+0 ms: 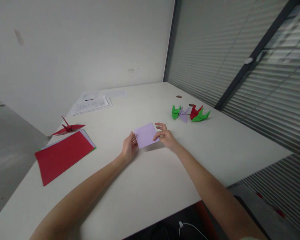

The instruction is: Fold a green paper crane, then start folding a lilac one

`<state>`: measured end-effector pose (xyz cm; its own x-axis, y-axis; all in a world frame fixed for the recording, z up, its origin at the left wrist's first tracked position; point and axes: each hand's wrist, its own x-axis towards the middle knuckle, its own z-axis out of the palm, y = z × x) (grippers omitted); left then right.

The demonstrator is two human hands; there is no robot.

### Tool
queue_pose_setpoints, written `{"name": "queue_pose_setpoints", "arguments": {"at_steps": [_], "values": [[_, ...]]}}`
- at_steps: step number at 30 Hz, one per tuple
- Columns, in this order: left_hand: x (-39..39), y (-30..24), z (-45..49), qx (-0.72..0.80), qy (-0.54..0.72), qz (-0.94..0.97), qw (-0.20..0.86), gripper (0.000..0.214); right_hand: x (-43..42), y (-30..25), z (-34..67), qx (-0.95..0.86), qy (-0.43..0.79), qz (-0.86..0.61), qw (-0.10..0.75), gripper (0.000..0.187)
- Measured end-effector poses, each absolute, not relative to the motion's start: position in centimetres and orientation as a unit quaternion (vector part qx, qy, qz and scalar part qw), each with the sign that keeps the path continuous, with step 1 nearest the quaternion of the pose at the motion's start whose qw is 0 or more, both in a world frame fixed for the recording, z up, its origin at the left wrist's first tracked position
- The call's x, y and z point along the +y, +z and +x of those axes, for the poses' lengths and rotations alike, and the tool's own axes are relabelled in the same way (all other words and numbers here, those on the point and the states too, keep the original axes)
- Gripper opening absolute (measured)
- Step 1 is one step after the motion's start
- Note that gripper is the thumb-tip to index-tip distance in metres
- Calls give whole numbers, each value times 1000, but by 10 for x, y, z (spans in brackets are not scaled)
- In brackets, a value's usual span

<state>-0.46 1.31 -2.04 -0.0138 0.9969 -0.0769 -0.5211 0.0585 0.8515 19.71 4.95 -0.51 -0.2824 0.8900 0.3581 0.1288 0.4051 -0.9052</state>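
A small lavender sheet of origami paper [146, 135] is held between my two hands, tilted a little above the white table. My left hand [129, 145] grips its left edge, with the fingertips partly behind the paper. At the lower right corner, my right hand [165, 136] pinches the paper between thumb and finger, while its other fingers are raised. Whether the sheet is folded in layers I cannot tell.
On the left lies a stack of red paper [65, 155] with lavender and green edges, and a red paper crane [68, 127] behind it. Several folded cranes [183, 114] stand at the right. Written sheets [90, 105] with a pen [89, 99] lie at the back left. Blinds [215, 50] line the right side.
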Motion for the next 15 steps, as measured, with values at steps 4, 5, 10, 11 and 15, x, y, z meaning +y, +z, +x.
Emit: {"name": "queue_pose_setpoints", "arguments": {"at_steps": [4, 5, 10, 11, 15], "values": [[11, -19, -4, 385, 608, 358, 595, 37, 51, -10, 196, -701, 406, -371, 454, 26], [11, -19, -4, 386, 609, 359, 593, 36, 52, -11, 196, -700, 408, -373, 452, 26], [12, -20, -4, 390, 615, 344, 593, 36, 53, -10, 196, -698, 418, -376, 443, 23], [13, -20, -5, 393, 615, 342, 592, 36, 52, -9, 196, -700, 426, -373, 436, 23], [14, -22, -6, 410, 618, 350, 573, 38, 47, -1, 194, -686, 464, -360, 428, 21]]}}
